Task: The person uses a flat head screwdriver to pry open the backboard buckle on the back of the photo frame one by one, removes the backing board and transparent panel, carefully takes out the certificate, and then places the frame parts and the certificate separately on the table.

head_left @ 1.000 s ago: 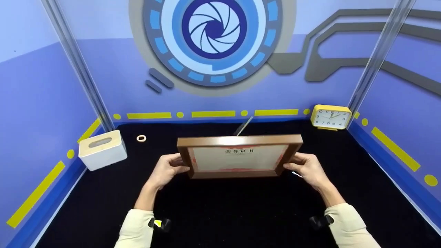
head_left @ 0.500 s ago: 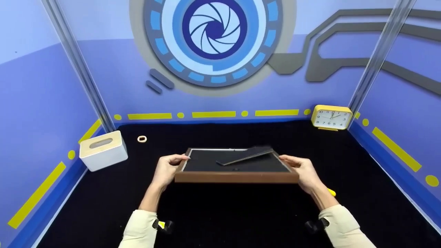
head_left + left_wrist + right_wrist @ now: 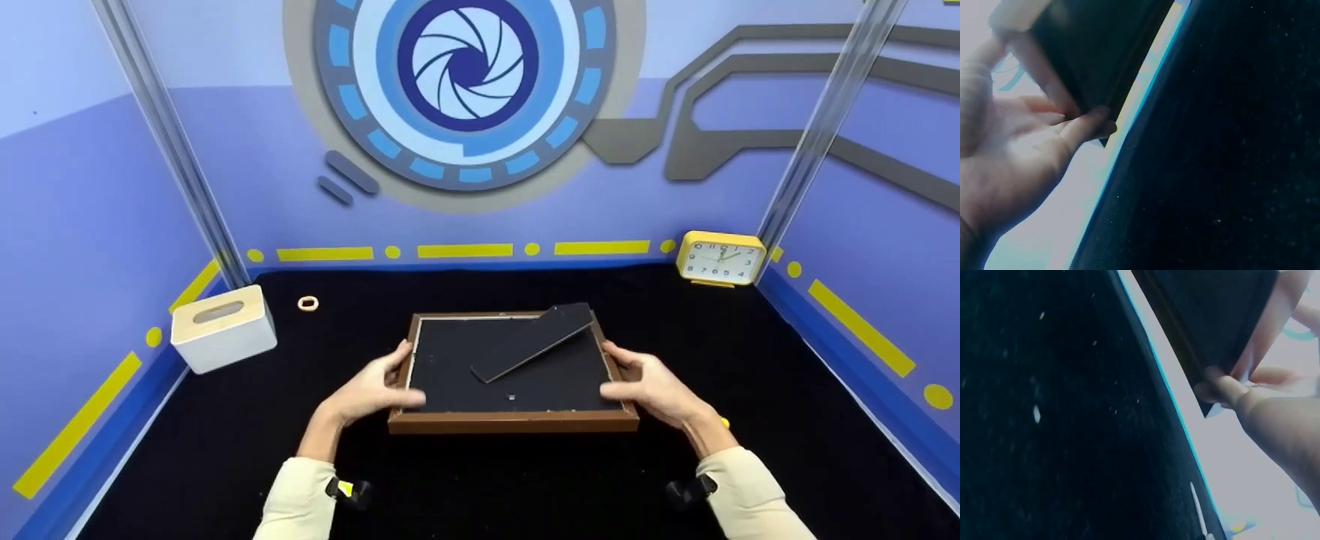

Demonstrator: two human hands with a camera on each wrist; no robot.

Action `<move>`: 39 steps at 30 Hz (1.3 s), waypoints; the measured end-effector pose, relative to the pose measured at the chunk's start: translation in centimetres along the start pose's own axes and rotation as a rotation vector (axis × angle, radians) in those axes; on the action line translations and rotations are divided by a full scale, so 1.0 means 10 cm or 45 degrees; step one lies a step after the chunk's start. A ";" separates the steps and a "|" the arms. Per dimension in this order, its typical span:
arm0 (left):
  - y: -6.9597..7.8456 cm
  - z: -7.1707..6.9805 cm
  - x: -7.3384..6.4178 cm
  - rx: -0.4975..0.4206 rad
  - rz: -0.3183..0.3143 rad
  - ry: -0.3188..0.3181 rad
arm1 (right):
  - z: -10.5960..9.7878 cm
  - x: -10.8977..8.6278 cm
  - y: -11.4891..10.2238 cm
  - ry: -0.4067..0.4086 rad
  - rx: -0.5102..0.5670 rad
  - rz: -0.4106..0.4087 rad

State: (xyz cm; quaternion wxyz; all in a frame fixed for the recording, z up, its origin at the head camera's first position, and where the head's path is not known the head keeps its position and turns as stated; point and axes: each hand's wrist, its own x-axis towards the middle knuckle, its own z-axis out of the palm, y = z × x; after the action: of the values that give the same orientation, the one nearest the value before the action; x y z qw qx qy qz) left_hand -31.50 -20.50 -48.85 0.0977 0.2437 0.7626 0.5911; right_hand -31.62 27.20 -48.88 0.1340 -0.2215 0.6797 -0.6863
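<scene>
A brown wooden picture frame [image 3: 514, 424] lies back side up, its dark backing panel [image 3: 450, 352] facing me. The black easel leg [image 3: 544, 337] slants across that panel. At the frame's left side, my left hand [image 3: 367, 390] holds the rim, fingers along the outside and blurred thumb over the near left part. My right hand [image 3: 656, 382] grips the opposite side the same way. In the left wrist view the thumb overlaps the dark frame corner [image 3: 1095, 67]; the right wrist view shows a matching hold on the other corner [image 3: 1219, 320].
A tissue box [image 3: 225, 330] stands at the left, near a small pale ring [image 3: 308, 303]. At the back right is a yellow alarm clock [image 3: 721, 259]. A thin metal shaft [image 3: 1198, 509] lies by the right hand; a yellow tip [image 3: 724, 422] shows behind the right wrist.
The frame has turned from its certificate side, tilted up, to its back side and come down nearer me. Both hands moved with it, and their thumbs now lie over the back.
</scene>
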 end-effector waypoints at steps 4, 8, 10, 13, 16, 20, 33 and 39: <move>-0.06 0.03 0.00 0.199 -0.040 -0.061 | -0.01 0.00 0.07 -0.054 -0.331 -0.009; -0.08 0.09 0.00 0.317 -0.072 -0.054 | 0.01 0.00 0.10 -0.037 -0.575 -0.012; -0.09 0.12 0.02 0.347 -0.089 -0.053 | 0.03 0.00 0.11 -0.038 -0.641 -0.016; -0.13 0.18 0.04 0.412 -0.098 -0.056 | 0.06 -0.01 0.13 -0.044 -0.724 0.004; -0.16 0.24 0.05 0.454 -0.111 -0.054 | 0.07 -0.02 0.17 -0.064 -0.792 0.044; -0.19 0.30 0.04 0.489 -0.149 -0.049 | 0.07 -0.02 0.22 -0.100 -0.832 0.066; -0.16 0.31 0.06 0.492 -0.162 -0.030 | 0.10 0.01 0.20 -0.092 -0.892 0.092; -0.16 0.28 0.07 0.512 -0.166 -0.075 | 0.09 0.00 0.21 -0.087 -0.913 0.115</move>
State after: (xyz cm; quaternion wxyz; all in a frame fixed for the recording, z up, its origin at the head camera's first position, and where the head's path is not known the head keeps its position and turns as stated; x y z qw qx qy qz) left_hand -31.30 -18.04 -51.03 0.1073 0.2257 0.8761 0.4123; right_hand -31.40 26.37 -50.97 0.1004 -0.2470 0.8814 -0.3900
